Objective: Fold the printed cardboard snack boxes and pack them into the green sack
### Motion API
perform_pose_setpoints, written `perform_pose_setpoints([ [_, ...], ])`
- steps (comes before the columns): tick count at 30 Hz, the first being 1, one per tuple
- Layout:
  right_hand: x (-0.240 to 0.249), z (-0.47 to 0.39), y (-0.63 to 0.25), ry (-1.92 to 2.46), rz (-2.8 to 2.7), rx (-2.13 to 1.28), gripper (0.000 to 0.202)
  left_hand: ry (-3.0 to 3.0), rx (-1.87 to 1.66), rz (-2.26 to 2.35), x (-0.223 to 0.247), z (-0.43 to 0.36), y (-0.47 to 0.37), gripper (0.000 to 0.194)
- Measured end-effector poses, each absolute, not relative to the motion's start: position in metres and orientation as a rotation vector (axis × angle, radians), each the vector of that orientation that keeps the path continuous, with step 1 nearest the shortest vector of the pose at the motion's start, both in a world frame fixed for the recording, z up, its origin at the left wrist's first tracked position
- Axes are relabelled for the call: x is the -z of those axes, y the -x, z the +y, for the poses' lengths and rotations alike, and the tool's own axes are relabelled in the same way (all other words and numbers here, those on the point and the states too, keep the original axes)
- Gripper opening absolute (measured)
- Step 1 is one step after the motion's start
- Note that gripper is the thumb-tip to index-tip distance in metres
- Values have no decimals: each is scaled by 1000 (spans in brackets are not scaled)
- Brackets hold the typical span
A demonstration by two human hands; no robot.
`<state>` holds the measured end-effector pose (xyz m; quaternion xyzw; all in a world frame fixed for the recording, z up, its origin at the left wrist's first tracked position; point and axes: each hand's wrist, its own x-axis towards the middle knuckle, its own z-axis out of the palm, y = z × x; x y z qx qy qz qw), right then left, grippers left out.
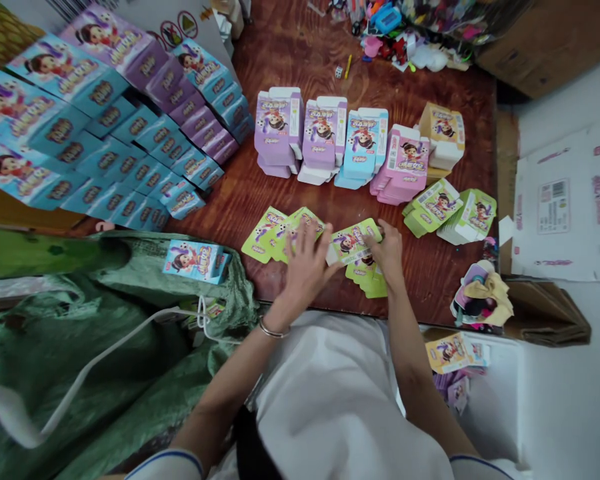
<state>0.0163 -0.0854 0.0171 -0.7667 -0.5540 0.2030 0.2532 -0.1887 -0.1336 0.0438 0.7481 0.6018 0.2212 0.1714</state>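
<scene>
My right hand grips the right end of a green flattened box with a cartoon girl printed on it. More green flat boxes lie beneath, close to the table's front edge. My left hand has its fingers spread over another green flat box, and its thumb reaches towards the held one's left end. Beside that hand, further left, is an overlapping green flat box. What lies directly under my left palm is hidden.
Stacked purple cartons, blue cartons, pink cartons and orange cartons line the wooden table. Green stacks sit at right. A wall of blue boxes rises at left. Small toys lie at the back.
</scene>
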Motion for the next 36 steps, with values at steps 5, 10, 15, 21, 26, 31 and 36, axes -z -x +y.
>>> perform_pose_setpoints([
  [5, -38, -95, -42, 1811, -1072, -791, 38, -2181, -807, 1355, -40, -151, 161, 56],
  [10, -73, -116, -38, 1790, -939, -835, 36, -2244, -669, 1304, -50, -146, 151, 86],
  [15, -85, -120, -20, 1601, -898, -1038, 44, -1648, -558, 1021, -61, -132, 142, 51],
  [21, -77, -130, -17, 1695, -1064, -884, 45, -601, -673, 856, -58, -131, 147, 55],
  [26, -73, -141, 8, 1682, -896, -800, 42, -874, -941, 1139, -54, -130, 140, 66],
  [31, -75, -145, 16, 1652, -959, -496, 32, -913, -854, 1054, -59, -129, 140, 101],
  [36, -74, -146, 7, 1610, -1069, -612, 28, -331, -775, 727, -57, -125, 148, 78],
])
